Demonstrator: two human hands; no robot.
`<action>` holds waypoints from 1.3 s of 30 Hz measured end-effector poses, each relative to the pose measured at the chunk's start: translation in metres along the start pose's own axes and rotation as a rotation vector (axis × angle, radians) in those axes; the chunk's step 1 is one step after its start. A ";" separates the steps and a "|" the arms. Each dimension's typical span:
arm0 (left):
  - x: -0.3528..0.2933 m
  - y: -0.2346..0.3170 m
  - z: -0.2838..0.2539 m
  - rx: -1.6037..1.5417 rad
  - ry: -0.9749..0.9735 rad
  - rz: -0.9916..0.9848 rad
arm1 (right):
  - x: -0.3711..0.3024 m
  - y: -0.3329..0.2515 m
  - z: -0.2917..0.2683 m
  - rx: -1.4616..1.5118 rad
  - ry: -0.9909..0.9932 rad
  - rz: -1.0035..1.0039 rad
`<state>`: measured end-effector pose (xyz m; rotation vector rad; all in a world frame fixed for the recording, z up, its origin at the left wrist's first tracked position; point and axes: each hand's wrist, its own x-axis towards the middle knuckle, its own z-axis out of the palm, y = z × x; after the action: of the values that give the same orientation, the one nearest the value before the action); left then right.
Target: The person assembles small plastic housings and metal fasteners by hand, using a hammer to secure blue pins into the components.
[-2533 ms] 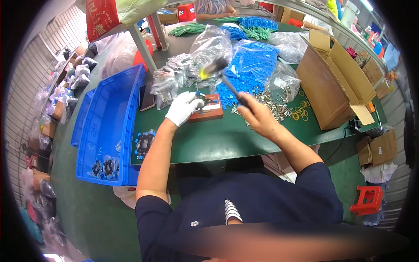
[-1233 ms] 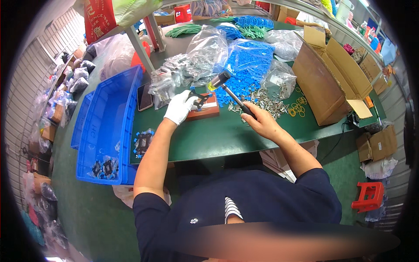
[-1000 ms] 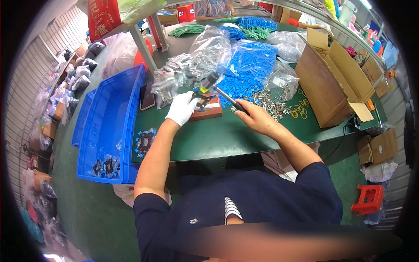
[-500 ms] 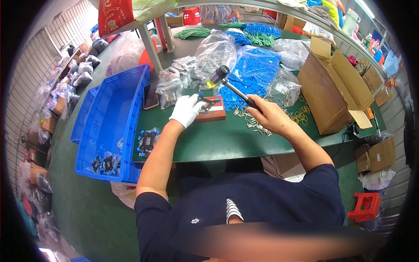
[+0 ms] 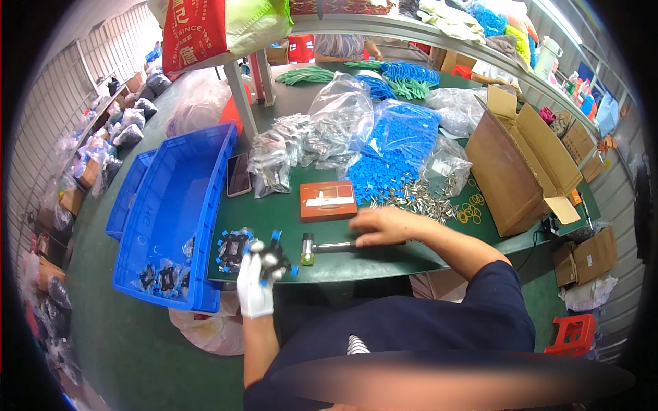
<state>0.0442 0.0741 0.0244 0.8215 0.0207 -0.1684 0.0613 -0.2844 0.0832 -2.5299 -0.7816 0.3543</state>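
Observation:
My left hand [image 5: 254, 291], in a white glove, is closed around a black frame piece with blue tips [image 5: 279, 259] at the table's front edge. Beside it on the table lies a similar black and blue piece [image 5: 232, 248] in clear plastic. A hammer [image 5: 327, 246] with a black and yellow-green head rests flat near the front edge. Just over its dark handle is my bare right hand [image 5: 384, 225], fingers loosely bent and apart from the thumb, not wrapped around the handle. A red-brown block [image 5: 321, 214] with a pale patch on top sits beyond the hammer.
Blue crates [image 5: 214, 205] stand left of the green table [image 5: 288, 229]. Beyond the block lie a phone [image 5: 238, 177], bagged metal parts [image 5: 274, 154], blue pieces [image 5: 394, 140] and small metal pins [image 5: 428, 198]. Rubber bands [image 5: 470, 209] and a cardboard box [image 5: 510, 171] are at right.
The hammer has come down from above the block onto the table, and my right hand has loosened from it. My left hand has carried the black frame piece off the block toward me.

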 end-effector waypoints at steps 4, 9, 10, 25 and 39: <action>-0.058 0.000 -0.054 0.314 0.230 0.143 | 0.067 0.068 -0.045 -0.232 0.530 -0.144; -0.085 0.001 -0.074 0.288 0.386 0.169 | 0.162 0.160 -0.087 -0.704 0.812 0.036; -0.088 0.003 -0.072 0.312 0.369 0.179 | 0.177 0.184 -0.088 -0.833 0.892 -0.009; -0.059 0.039 -0.072 -0.034 0.431 0.151 | 0.178 0.010 -0.061 0.442 0.783 -0.277; 0.011 0.105 -0.052 0.569 0.361 0.264 | 0.228 -0.102 0.060 -0.279 -0.005 -0.850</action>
<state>0.0736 0.1805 0.0642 1.4038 0.2107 0.2384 0.1752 -0.0557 0.0590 -2.1536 -1.8882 -0.0441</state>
